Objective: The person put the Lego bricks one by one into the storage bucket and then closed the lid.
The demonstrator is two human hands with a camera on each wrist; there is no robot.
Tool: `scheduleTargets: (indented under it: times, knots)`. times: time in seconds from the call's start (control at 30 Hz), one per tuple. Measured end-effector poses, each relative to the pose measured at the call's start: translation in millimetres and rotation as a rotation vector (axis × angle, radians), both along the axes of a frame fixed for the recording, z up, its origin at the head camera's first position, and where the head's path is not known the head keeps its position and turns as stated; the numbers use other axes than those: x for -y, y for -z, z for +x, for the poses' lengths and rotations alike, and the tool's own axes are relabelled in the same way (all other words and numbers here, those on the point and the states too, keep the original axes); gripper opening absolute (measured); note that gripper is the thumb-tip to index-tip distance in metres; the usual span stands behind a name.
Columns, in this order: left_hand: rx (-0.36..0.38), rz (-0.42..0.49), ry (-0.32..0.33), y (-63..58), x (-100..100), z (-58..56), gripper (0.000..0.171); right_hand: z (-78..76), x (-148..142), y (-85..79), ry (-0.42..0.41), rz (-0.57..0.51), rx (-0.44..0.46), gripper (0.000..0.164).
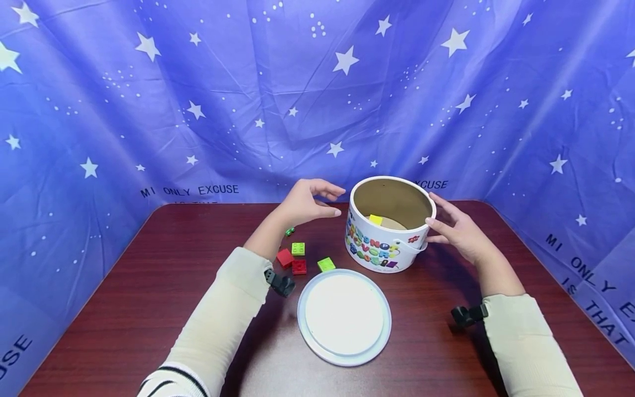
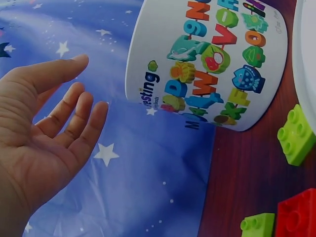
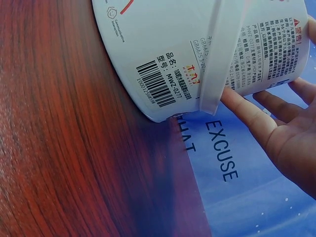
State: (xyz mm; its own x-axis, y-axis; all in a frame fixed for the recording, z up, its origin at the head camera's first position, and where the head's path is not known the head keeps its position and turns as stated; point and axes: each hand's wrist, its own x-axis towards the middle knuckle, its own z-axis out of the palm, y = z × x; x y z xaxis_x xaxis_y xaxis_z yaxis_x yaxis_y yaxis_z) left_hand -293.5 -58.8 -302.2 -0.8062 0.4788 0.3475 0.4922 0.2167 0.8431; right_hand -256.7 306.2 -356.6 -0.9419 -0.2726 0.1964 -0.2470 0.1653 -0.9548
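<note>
Sleeved arms [image 1: 218, 320] extend forward, right fingers [image 1: 445, 206] touching the bucket [image 1: 372, 248].

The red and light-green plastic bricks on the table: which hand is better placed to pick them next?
Probably the left hand: it is empty and nearer the bricks, which lie left of the white round printed bucket. The right hand touches the bucket's right side.
</note>
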Motion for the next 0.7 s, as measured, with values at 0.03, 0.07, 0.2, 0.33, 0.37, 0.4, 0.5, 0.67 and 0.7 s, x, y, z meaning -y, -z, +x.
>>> scheduleTargets:
  times: [0.03, 0.07, 0.2, 0.33, 0.37, 0.4, 0.5, 0.67, 0.7]
  knots:
    - [0.001, 0.007, -0.003, 1.6, 2.1, 1.0, 0.039, 0.2, 0.1, -0.2, -0.001, -0.002, 0.001, 0.068]
    - [0.004, 0.017, -0.003, 3.2, 4.1, 2.5, 0.039, 0.4, 0.2, -0.4, -0.002, -0.003, 0.001, 0.068]
    - [0.017, 0.079, -0.007, 9.8, 12.9, 7.3, 0.039, 1.0, 0.8, -1.0, -0.002, -0.001, 0.002, 0.068]
    - [0.021, 0.118, -0.02, 15.5, 22.3, 11.7, 0.04, 1.1, 1.1, -1.1, -0.001, 0.002, 0.002, 0.068]
    - [0.02, 0.119, -0.022, 16.9, 24.4, 12.5, 0.04, 1.1, 1.0, -1.1, -0.001, 0.002, 0.002, 0.068]
    - [0.018, 0.117, -0.025, 18.4, 26.4, 13.3, 0.04, 1.1, 0.9, -1.1, -0.001, 0.002, 0.003, 0.068]
    - [0.021, 0.102, -0.034, 22.6, 32.7, 15.8, 0.041, 0.8, 0.8, -1.1, -0.001, -0.001, 0.004, 0.068]
    - [0.016, 0.054, -0.056, 31.6, 43.8, 20.7, 0.041, 0.6, 0.6, -0.6, 0.001, -0.002, 0.006, 0.068]
    - [0.017, 0.047, -0.058, 34.0, 45.9, 21.6, 0.041, 0.6, 0.5, -0.4, 0.001, -0.002, 0.006, 0.068]
